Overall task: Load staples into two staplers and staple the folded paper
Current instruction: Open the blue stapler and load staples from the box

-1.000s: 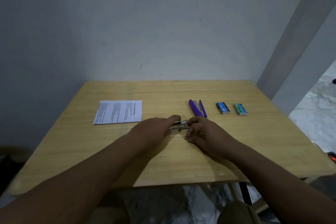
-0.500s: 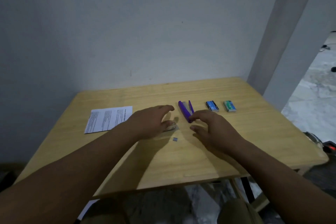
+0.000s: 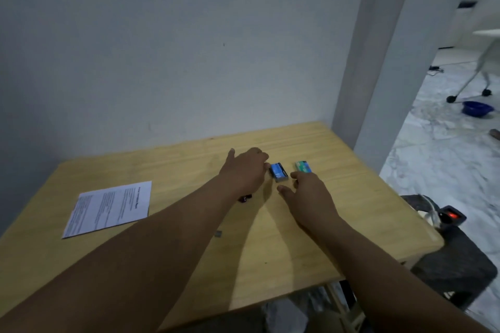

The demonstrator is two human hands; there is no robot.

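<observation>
My left hand (image 3: 243,171) lies palm down on the wooden table (image 3: 357,197), its curled fingertips at the left end of the blue staple box (image 3: 278,171). The purple stapler is hidden, likely under this hand. My right hand (image 3: 308,193) hovers with fingers spread just in front of the green staple box (image 3: 303,166), its index fingertip near that box. A dark stapler end (image 3: 244,199) peeks out beside my left forearm. A small strip of staples (image 3: 218,234) lies loose near my left arm. The folded printed paper (image 3: 108,208) rests at the left.
A wall stands close behind the table and a pillar (image 3: 378,62) at its back right corner. Right of the table's edge are a dark seat (image 3: 454,267) and a power strip with a red light (image 3: 451,215). A blue bowl (image 3: 477,108) sits on the floor.
Both hands let go of the small stapler and moved right and forward to the staple boxes. The view swung right. A loose staple strip now lies on the table.
</observation>
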